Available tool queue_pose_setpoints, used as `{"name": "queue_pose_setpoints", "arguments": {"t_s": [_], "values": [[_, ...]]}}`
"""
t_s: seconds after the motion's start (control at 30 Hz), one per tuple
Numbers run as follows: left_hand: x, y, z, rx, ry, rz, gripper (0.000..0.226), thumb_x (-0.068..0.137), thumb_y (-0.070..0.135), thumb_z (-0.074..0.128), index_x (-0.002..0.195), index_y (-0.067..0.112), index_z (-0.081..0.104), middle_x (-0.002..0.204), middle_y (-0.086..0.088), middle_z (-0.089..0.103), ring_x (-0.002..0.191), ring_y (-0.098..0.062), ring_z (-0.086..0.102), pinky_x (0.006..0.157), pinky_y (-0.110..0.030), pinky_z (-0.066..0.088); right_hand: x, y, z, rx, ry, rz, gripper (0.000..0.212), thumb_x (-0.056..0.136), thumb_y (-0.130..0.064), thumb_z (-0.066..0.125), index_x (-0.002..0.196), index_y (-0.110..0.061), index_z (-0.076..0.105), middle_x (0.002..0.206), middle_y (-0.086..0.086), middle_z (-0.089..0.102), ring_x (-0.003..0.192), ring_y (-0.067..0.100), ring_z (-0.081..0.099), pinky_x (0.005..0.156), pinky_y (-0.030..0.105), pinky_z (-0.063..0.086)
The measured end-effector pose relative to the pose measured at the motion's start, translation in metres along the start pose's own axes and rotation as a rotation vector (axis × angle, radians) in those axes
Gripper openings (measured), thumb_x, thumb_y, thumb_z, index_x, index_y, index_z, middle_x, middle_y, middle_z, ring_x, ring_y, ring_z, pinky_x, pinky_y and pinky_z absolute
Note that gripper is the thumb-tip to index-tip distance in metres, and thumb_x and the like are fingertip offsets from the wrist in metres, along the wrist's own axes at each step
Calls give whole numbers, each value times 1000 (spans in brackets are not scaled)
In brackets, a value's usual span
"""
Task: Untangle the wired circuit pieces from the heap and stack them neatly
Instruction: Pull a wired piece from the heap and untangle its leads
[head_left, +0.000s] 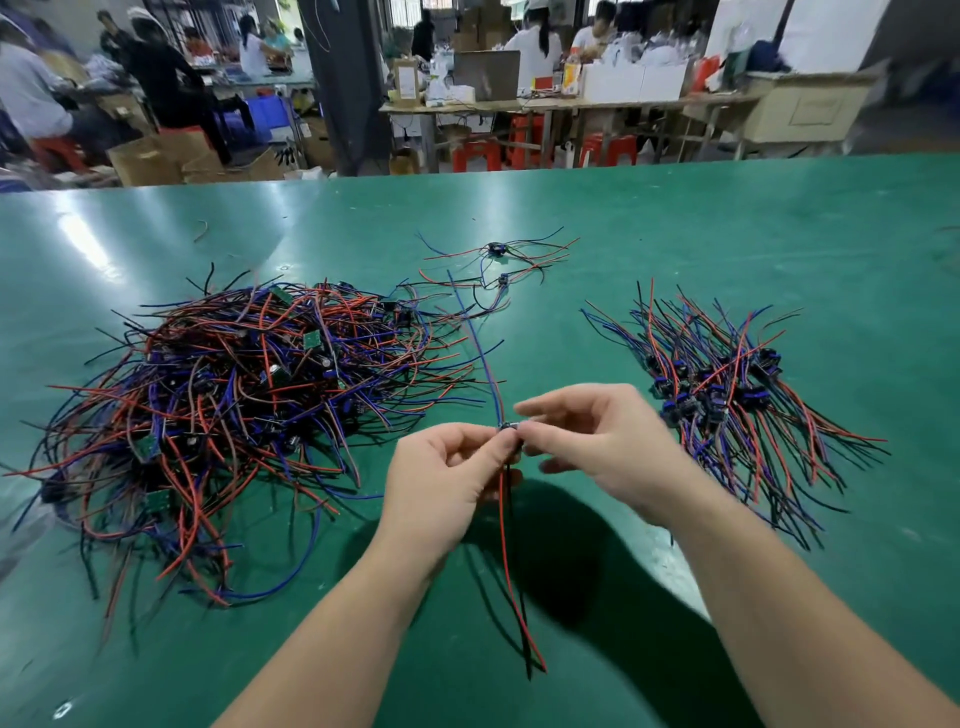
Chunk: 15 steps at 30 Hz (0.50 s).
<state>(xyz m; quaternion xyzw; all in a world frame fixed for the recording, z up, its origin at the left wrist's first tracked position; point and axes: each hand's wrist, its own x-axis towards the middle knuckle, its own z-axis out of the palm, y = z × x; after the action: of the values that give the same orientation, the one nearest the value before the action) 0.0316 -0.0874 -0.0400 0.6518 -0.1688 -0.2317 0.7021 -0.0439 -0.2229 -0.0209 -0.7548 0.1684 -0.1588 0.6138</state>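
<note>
- Heap of tangled red, blue and black wired circuit pieces (234, 405) sprawls on the left of the glossy green tabletop (675, 218)
- left hand (447, 483) and right hand (597, 441) meet above the table's near middle; both pinch the same small dark circuit piece (508, 427) between thumb and curled fingertips
- its blue wires (483, 353) run toward the far side; its red and black wires (511, 571) hang toward the person
- neat stack of like pieces (727, 400) lies on the right; a few loose wired pieces (493, 260) lie farther back, apart from both piles
</note>
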Motion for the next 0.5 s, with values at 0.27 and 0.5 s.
{"name": "queue_pose_setpoints", "arguments": {"t_s": [0.27, 0.5], "values": [[-5, 4, 4, 15, -146, 56, 19, 94, 9, 55, 88, 16, 72, 79, 0, 75, 69, -14, 71, 55, -22, 55, -5, -8, -5, -395, 133, -198, 23, 72, -19, 82, 94, -17, 77, 80, -8, 74, 72, 3, 67, 73, 19, 53], [10, 7, -26, 609, 267, 369, 18, 85, 10, 63, 90, 24, 73, 82, 13, 71, 63, 7, 60, 67, -9, 45, 1, -7, -84, -734, 735, -22, 12, 74, -14, 73, 81, -20, 66, 71, 0, 64, 72, 21, 62, 70, 25, 41]]}}
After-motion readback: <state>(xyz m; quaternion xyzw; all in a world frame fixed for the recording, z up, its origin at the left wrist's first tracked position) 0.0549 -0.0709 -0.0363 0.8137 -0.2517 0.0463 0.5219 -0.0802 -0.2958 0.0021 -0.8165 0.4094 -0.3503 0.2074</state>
